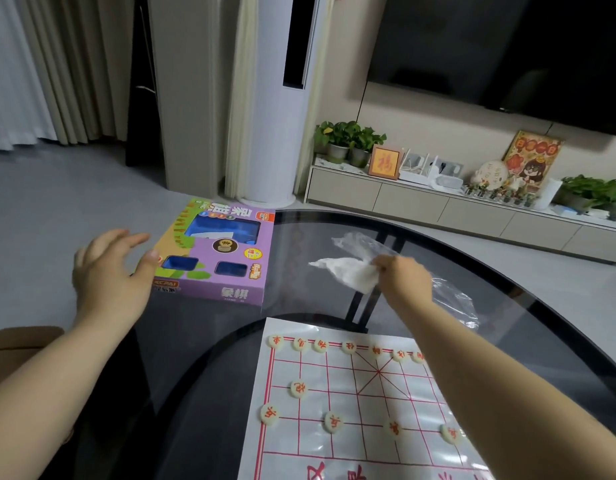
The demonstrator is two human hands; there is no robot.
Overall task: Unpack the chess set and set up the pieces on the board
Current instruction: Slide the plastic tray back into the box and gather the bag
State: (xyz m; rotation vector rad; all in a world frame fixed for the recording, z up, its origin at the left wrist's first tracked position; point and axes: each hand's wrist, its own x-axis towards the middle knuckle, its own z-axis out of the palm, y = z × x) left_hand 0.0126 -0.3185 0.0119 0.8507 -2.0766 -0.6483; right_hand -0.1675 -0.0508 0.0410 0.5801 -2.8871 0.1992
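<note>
While the right hand (405,277) pinches a crumpled white plastic bag (348,271), the left hand (109,275) spreads its fingers. Perhaps it wants the purple cardboard box (227,271) at ten o'clock.

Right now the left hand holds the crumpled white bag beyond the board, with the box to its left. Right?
Wrong hand: the head view shows the right hand holding the crumpled white bag beyond the board, with the box to its left. The left hand is open beside the box.
</note>
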